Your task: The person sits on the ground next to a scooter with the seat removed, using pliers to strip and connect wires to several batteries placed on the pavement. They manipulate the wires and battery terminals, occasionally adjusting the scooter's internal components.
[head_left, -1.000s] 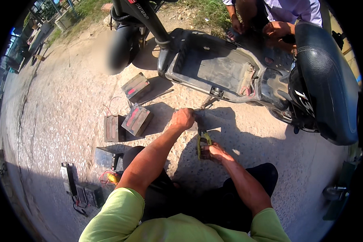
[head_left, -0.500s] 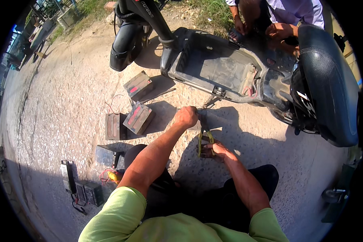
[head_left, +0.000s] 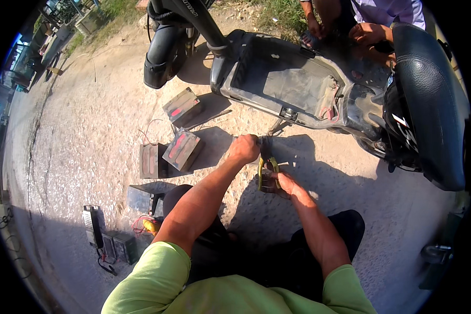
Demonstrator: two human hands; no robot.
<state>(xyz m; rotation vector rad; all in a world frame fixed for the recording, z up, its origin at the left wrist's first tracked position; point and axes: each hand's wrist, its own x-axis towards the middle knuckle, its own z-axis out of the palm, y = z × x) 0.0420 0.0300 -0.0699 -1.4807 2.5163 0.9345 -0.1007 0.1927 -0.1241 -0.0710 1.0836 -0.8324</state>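
My right hand (head_left: 278, 186) is closed around the yellow handles of pliers (head_left: 261, 177), whose dark head points away from me. Beside that head, my left hand (head_left: 244, 148) is closed in a fist; what it grips is mostly hidden, though a thin greyish edge shows near it. Both hands are low over the shaded ground, between my knees and the scooter. To their left sit three dusty block-shaped batteries with reddish marks: a far one (head_left: 182, 108), a middle one (head_left: 183, 149) and a near one (head_left: 150, 161).
A black scooter (head_left: 235, 98) with an open floor compartment stands ahead. Beyond it, another person's hand (head_left: 370, 33) rests by the seat (head_left: 429, 99). At lower left lie a clear-topped box (head_left: 138, 199), a yellow tool with red wires (head_left: 150, 226), a charger-like device (head_left: 92, 226) and dark blocks (head_left: 124, 248).
The whole view has shifted slightly. My right hand and the pliers have moved a little away from me, closer to my left hand. Small bright specks now show right of the pliers.
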